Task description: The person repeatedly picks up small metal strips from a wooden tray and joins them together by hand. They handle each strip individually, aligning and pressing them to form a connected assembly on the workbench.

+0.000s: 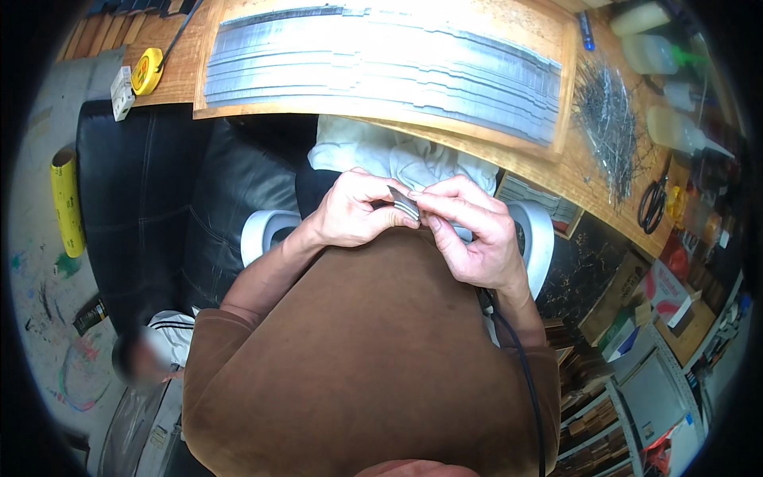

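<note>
Item: small stack of thin grey metal strips [404,204], pinched between both hands above the lap. Left hand [350,213]: grip pressed together on the stack's near end. Right hand [469,230]: fingertips closed on its far edge. Beyond the grip, a wooden board [548,32] laden with long grey strips [381,60] was laid on the bench [171,56]. Right of the grip, loose wires [608,119] and black scissors [653,203] were noted.

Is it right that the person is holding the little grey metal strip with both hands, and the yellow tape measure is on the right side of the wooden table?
Not quite. Both hands, left hand and right hand, do pinch the little grey metal strip. But the head view shows the yellow tape measure on the left side of the wooden table.
</note>
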The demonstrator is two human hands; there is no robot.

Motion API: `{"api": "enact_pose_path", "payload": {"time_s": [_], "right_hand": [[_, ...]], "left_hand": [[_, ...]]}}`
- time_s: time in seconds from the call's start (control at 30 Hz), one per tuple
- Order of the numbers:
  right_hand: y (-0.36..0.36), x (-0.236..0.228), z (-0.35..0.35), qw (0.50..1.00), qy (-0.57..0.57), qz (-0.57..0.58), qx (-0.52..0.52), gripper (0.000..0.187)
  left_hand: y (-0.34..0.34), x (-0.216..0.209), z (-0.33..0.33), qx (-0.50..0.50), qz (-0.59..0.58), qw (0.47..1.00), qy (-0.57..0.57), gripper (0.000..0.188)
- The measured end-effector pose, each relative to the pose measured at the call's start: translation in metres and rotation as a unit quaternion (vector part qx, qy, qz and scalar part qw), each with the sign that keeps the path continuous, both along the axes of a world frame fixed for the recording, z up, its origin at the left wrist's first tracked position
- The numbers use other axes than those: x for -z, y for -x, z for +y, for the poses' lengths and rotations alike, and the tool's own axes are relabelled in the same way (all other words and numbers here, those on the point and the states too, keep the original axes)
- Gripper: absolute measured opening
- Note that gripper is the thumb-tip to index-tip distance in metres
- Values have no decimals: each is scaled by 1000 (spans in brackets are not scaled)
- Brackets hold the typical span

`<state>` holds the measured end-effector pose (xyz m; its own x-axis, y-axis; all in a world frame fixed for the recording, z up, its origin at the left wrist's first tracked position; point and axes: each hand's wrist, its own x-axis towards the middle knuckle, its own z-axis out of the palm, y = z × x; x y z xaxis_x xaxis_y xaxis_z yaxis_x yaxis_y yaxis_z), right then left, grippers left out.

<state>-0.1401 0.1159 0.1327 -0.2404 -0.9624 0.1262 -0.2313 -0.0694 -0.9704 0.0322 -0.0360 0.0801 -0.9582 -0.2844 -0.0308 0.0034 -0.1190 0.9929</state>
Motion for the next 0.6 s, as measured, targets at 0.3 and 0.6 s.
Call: {"api": "enact_pose_path", "payload": {"time_s": [0.3,0.6], "right_hand": [[1,12,4,999,1,-32,19,36],[2,15,4,1000,-1,-22,14,31]], "left_hand": [[-2,-19,11,-42,-59,995,69,10],[-3,-20,18,-64,-61,993,74,15]]}}
